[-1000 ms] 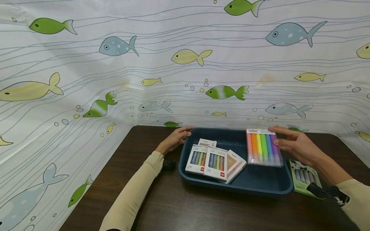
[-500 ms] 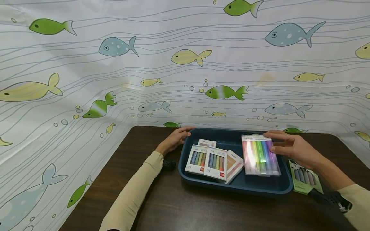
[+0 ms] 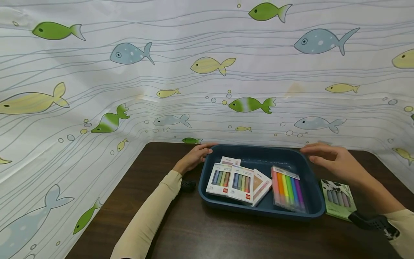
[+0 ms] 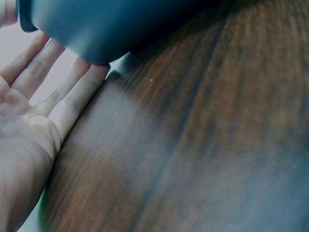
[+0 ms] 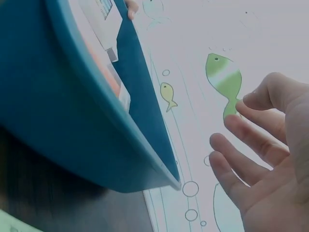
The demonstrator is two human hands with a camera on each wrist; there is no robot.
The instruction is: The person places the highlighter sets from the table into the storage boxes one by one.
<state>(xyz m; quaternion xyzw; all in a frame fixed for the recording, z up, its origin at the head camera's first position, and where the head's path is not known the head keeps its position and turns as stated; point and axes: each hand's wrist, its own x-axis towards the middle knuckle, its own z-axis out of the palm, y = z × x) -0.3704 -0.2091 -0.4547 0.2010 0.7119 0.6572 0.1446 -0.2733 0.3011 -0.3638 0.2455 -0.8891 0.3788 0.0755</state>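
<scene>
A dark blue plastic bin (image 3: 255,213) sits on the table, also seen in the left wrist view as a bin wall (image 4: 106,29). My left hand (image 3: 192,157) touches its back left corner; in the left wrist view the hand's fingers (image 4: 72,99) lie straight against the outside. A clear pack of rainbow highlighters (image 3: 287,189) leans inside the bin's right half. My right hand (image 3: 337,160) hovers by the back right corner with nothing in it, its fingers (image 5: 244,162) loosely bent and apart from the bin in the right wrist view.
White marker boxes (image 3: 240,184) lie overlapping in the bin's left half. A green box with a panda print (image 3: 339,199) lies on the brown table (image 3: 181,230), right of the bin. Behind stands a fish-patterned backdrop (image 3: 207,82).
The highlighter pack has moved down into the bin's right half, and my right hand has let go of it and drawn back to the right. My left hand stays at the corner.
</scene>
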